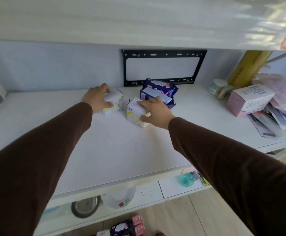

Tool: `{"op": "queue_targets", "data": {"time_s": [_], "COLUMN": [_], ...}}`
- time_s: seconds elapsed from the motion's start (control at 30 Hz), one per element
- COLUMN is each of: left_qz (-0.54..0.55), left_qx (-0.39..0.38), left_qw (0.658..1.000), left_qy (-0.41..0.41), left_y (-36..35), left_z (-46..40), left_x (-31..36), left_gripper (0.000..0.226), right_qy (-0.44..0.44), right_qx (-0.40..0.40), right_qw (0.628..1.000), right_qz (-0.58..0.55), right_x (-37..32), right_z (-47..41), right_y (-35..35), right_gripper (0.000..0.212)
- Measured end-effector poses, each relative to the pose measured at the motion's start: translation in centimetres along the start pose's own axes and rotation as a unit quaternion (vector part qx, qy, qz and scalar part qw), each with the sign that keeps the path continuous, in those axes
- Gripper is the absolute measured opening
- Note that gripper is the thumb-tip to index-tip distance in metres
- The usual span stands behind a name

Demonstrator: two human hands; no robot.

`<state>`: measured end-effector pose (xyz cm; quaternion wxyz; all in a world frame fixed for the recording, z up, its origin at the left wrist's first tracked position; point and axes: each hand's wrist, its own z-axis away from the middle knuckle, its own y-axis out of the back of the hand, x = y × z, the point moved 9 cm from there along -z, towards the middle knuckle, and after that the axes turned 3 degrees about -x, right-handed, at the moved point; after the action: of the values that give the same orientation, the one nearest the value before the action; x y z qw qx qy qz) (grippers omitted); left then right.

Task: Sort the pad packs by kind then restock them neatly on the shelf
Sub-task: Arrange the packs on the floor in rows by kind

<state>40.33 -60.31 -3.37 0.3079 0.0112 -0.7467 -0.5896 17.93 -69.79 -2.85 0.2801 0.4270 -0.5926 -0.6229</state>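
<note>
Nearest the camera, more pad packs (126, 227) lay on the floor, well short of either hand. On the shelf (104, 150), the right hand (153, 110) gripped a white-and-yellow pack (133, 113), fingers curled over its top and thumb on its near corner. The left hand (98, 97) held a second white-and-yellow pack (114, 103) the same way. Just beyond the right fingertips, a dark blue pack (161, 87) leaned under a light blue box (155, 96). Sliding the right pack back carelessly could have nudged that loose pile and mixed the kinds.
</note>
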Motion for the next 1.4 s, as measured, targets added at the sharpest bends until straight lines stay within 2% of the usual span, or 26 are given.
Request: {"op": "queue_targets", "data": {"time_s": [0.1,0.2,0.43,0.6,0.7,0.8,0.93,1.07,1.27,1.4], "left_qz": [0.027,0.07,0.139,0.173,0.178,0.199,0.231,0.228,0.221,0.21], "left_qx": [-0.007,-0.015,-0.029,0.021,0.045,0.07,0.095,0.08,0.042,0.002], "left_qw": [1.0,0.997,0.989,0.981,0.978,0.97,0.957,0.953,0.948,0.946], "left_qy": [0.011,0.012,0.046,0.085,0.104,0.12,0.15,0.182,0.225,0.248], "left_y": [0.0,-0.4,-1.5,-1.1,-1.1,-1.6,-3.4,-6.2,-10.1,-13.0], "left_z": [3.5,7.0,15.3,22.1,26.7,31.7,38.5,44.2,51.3,55.0], "left_x": [-0.2,0.2,1.3,2.9,4.2,6.1,8.6,10.2,9.2,7.3], "left_gripper": [0.072,0.068,0.082,0.084,0.071,0.069,0.067,0.063,0.06,0.064], "right_qy": [-0.004,-0.006,0.001,-0.005,0.002,0.048,0.091,0.088,0.066,0.058], "right_qx": [-0.029,-0.022,0.048,0.027,0.021,0.022,0.019,-0.009,-0.085,-0.122], "right_qw": [0.99,0.976,0.961,0.932,0.926,0.909,0.897,0.907,0.891,0.894], "right_qz": [-0.135,-0.218,-0.273,-0.361,-0.378,-0.414,-0.433,-0.412,-0.442,-0.427], "right_x": [0.2,-0.3,-1.8,-1.6,-1.4,-1.9,-2.1,-2.0,-2.9,-4.6], "right_z": [1.6,3.8,9.1,13.4,16.4,20.1,25.8,30.3,35.0,37.5], "right_y": [-1.0,-1.3,-1.9,-2.9,-2.8,-2.2,-2.7,-4.6,-10.4,-14.1], "right_gripper": [0.073,0.073,0.066,0.093,0.074,0.061,0.062,0.065,0.064,0.066]}}
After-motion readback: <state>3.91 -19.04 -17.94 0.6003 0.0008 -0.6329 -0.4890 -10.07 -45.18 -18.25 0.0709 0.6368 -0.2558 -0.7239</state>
